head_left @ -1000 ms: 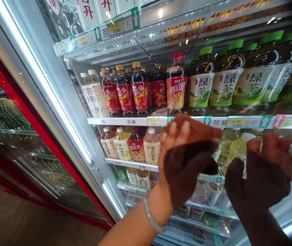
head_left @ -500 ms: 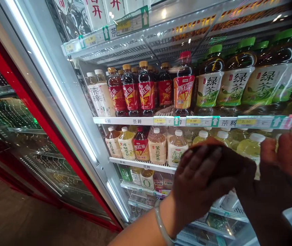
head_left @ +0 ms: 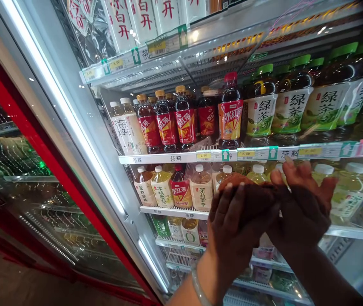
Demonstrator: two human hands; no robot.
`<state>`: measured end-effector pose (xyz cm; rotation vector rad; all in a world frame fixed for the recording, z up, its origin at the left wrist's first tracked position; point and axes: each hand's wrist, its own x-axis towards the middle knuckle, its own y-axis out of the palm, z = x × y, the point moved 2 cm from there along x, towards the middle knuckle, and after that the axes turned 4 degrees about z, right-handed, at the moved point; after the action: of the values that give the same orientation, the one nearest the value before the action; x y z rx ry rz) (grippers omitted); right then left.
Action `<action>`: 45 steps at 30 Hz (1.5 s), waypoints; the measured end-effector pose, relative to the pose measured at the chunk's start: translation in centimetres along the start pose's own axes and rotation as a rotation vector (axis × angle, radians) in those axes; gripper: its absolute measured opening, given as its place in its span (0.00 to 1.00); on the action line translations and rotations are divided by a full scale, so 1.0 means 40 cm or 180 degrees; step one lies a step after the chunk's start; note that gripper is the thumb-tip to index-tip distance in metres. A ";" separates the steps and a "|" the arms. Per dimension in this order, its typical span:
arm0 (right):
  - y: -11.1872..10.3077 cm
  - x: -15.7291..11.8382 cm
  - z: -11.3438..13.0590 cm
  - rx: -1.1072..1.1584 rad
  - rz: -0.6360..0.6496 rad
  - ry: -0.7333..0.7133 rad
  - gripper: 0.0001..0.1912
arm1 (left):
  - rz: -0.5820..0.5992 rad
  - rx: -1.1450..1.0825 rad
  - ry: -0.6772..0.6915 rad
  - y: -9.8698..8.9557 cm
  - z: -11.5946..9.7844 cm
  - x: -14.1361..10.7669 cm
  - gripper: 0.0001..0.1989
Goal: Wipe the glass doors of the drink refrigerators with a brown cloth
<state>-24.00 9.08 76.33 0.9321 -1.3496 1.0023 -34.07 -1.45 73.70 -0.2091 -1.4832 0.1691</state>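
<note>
Brown and shadowed, an item (head_left: 258, 194) sits gripped by the left hand (head_left: 235, 227), right hand (head_left: 301, 208) splayed.

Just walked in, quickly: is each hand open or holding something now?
Left hand: closed on something brown, possibly cloth.
Right hand: open; can't tell if it touches that too.

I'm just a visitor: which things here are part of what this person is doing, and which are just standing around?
In use:
- left hand, fingers over a dark reddish-brown item, too shadowed to identify
- right hand, fingers spread, close by

Standing around:
- green-capped plastic bottles
- orange-capped, red-labelled dark bottles
- red-capped, orange-and-red-labelled bottle
</note>
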 end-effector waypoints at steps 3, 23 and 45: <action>0.004 -0.002 0.008 -0.0186 0.0027 -0.0078 0.37 | -0.0041 0.0225 -0.0218 -0.068 0.070 0.021 0.32; 0.010 -0.001 0.002 -0.0417 -0.0013 -0.0214 0.38 | -0.0083 -0.0042 -0.0082 -0.083 0.080 0.031 0.31; 0.060 -0.013 0.102 -0.0230 0.0006 0.0627 0.37 | -0.0029 -0.0019 -0.0230 -0.173 0.176 0.041 0.33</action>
<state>-27.56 5.94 75.79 0.7576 -1.2134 1.0125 -41.07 -7.53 77.49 -0.2029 -1.5565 0.1665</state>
